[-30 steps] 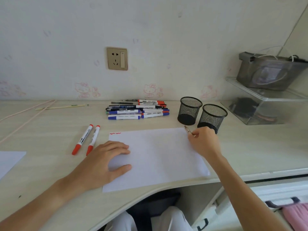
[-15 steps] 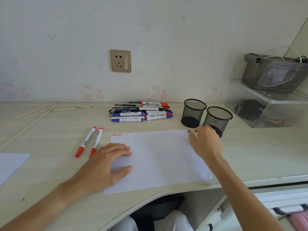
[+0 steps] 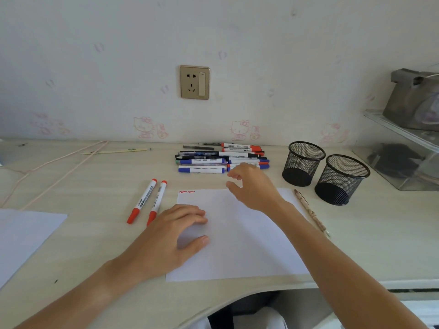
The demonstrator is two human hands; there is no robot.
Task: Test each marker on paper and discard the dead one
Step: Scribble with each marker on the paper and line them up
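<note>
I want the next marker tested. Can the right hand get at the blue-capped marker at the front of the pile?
Probably yes. The right hand hovers open just beside the blue-capped marker, holding nothing, with only bare desk between them. The left hand rests on the paper, out of the way.

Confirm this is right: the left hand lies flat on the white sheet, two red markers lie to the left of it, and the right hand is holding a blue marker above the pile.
Wrong on one point. The head view shows the right hand holding nothing, fingers loosely spread, reaching toward the pile of markers. The rest holds: the left hand lies flat on the white sheet, and two red markers lie left of it.
</note>
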